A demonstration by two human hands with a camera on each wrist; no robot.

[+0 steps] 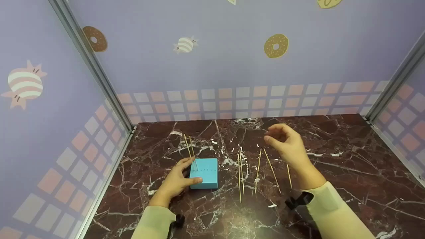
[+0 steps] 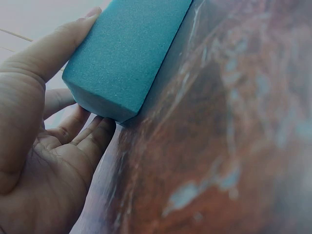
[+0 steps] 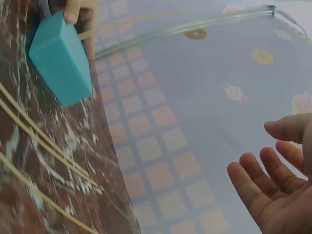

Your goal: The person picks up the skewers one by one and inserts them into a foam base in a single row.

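Observation:
A blue foam block (image 1: 207,176) sits on the marble-patterned table, a row of small dark marks across its top. Two thin wooden sticks (image 1: 188,146) stand up from its left part, leaning slightly. My left hand (image 1: 177,179) grips the block from the left, thumb on top and fingers along its side, also visible in the left wrist view (image 2: 58,122). Over the sticks' right end my right hand (image 1: 287,146) is raised in the air, fingers loosely bent. Nothing shows between its fingers (image 3: 261,183) in the right wrist view.
Several more wooden sticks (image 1: 239,179) lie on the dark red table (image 1: 212,215) between the block and my right forearm. One stick (image 1: 289,176) is partly hidden by my right hand. Patterned panels (image 1: 229,66) wall in the back and sides.

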